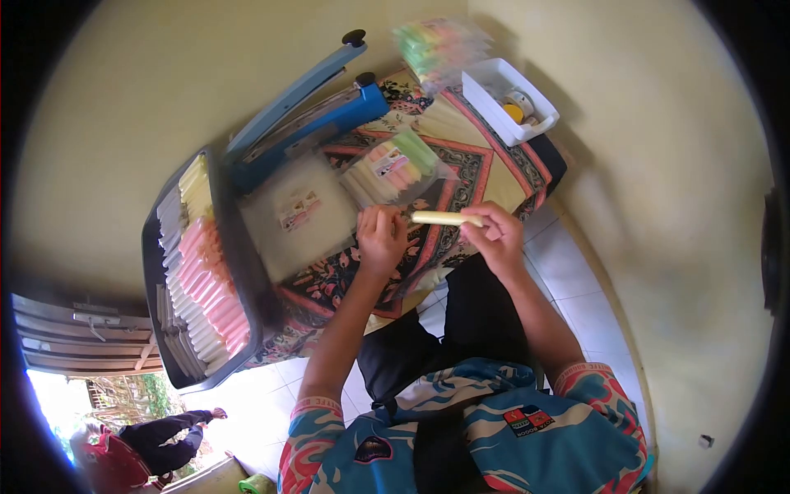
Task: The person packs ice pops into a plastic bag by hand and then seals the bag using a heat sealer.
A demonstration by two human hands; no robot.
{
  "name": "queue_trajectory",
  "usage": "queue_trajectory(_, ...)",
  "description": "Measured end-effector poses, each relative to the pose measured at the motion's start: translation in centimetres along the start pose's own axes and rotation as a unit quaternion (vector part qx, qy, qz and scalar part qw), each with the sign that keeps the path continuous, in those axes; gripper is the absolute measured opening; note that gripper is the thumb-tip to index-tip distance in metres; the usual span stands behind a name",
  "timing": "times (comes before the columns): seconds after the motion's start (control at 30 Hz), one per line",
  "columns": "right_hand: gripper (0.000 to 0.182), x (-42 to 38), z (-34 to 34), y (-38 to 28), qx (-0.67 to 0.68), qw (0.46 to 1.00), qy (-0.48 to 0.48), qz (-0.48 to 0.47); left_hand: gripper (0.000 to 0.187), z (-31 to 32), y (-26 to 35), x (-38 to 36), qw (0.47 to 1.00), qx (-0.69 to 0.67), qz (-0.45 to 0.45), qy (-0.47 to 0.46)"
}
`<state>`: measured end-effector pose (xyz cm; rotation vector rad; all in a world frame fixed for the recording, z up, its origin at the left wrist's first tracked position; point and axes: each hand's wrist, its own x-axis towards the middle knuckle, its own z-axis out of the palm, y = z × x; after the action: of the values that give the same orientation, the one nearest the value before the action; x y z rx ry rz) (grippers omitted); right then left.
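One stick [444, 218], pale yellow, slim and round in section, held level above the near part of the cloth-covered table [506, 174]; its outer end is pinched between the thumb and fingers of the right hand [500, 239]; its other end is pointed at the left hand [382, 240], whose fingers are bent inward just beside it; whether anything is gripped by them cannot be told. For sound handling, a light pinch is judged best, as a slender stick could be dented or bowed by a hard squeeze; the free end is best steadied by the left fingers, with the length kept straight and the surface unmarked. One pack [399, 169], of clear glossy film, labelled, filled with cream, peach and green sticks laid side by side; one bag [304, 214], flat, clouded, labelled, laid beside it. One sealer [341, 115], blue, long and narrow, its black-knobbed lever raised. One tray [243, 276], black, deep, round-cornered, in which pale, yellow and pink sticks are stacked in rows, with a shiny, ridged look. One box [485, 109], white, smooth, oblong, in which round items are held; beside it, a bundle [440, 51] of similar filled packs, crinkled and glossy.
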<state>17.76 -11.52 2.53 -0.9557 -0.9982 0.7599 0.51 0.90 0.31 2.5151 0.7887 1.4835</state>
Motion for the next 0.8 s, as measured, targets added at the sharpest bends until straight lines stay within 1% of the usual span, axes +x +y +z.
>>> queue_trajectory(0.1,0.022,-0.3,-1.7,0.4,0.017,0.998,0.061,0.03,0.022,0.0,0.1,-0.1,1.0,-0.009,-0.019,-0.009)
queue_trajectory(0.2,0.023,-0.6,-2.5,1.0,0.016,0.997,0.075,0.007,0.021,0.1,-0.2,-0.1,1.0,-0.006,-0.022,-0.01)
queue_trajectory(0.3,0.023,-0.8,-3.1,0.8,0.053,0.991,0.091,0.085,0.022,0.1,0.3,0.1,1.0,0.015,-0.007,-0.01)
queue_trajectory(0.4,0.025,-0.2,-3.0,1.9,0.089,0.989,0.098,0.062,0.022,0.1,1.0,0.9,0.999,0.03,0.0,-0.017)
queue_trajectory(0.5,0.031,0.8,-1.6,1.5,0.247,0.957,0.116,0.101,0.02,0.2,1.1,1.3,0.998,0.045,-0.014,-0.043)
queue_trajectory(0.6,0.041,0.8,-1.7,1.6,0.301,0.935,0.048,0.181,0.018,0.2,1.2,2.0,0.997,0.05,-0.029,-0.059)
queue_trajectory(0.63,0.04,0.7,-1.7,1.6,0.231,0.951,0.03,0.202,0.018,0.2,1.2,2.3,0.996,0.049,-0.034,-0.061)
queue_trajectory(0.73,0.036,0.2,-0.7,2.9,0.13,0.957,0.064,0.25,0.015,0.2,1.2,2.8,0.998,0.041,-0.028,-0.046)
queue_trajectory(0.77,0.037,0.0,-0.8,4.3,0.114,0.965,0.041,0.232,0.014,0.3,1.1,2.8,0.998,0.039,-0.03,-0.046)
queue_trajectory(0.8,0.04,-0.1,-0.7,5.7,0.068,0.981,0.014,0.18,0.013,0.3,1.0,2.8,0.998,0.037,-0.033,-0.045)
